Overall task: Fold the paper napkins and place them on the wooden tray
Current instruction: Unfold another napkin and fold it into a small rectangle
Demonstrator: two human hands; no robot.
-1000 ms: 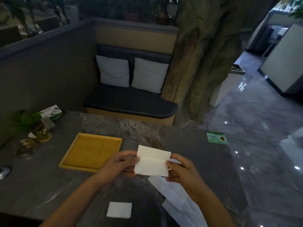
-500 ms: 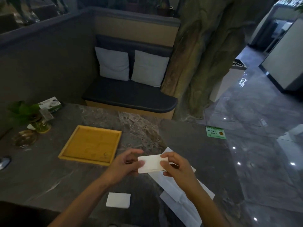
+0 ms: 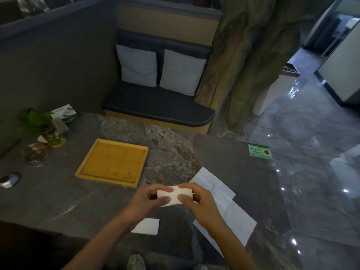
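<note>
Both hands, left (image 3: pixel 148 201) and right (image 3: pixel 196 201), pinch a napkin (image 3: pixel 174 195) above the worktop (image 3: pixel 58 201), likely pressing its fold; the tray (image 3: pixel 113 164) sits bare.

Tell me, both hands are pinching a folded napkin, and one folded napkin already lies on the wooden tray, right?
Not quite. The head view shows the wooden tray bare; the finished folded napkin lies on the table. Both the left hand and right hand pinch the napkin.

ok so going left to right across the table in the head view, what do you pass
metal object at the table's left edge → glass dish → wooden tray → napkin held in both hands → unfolded napkins lying flat → green card
</note>
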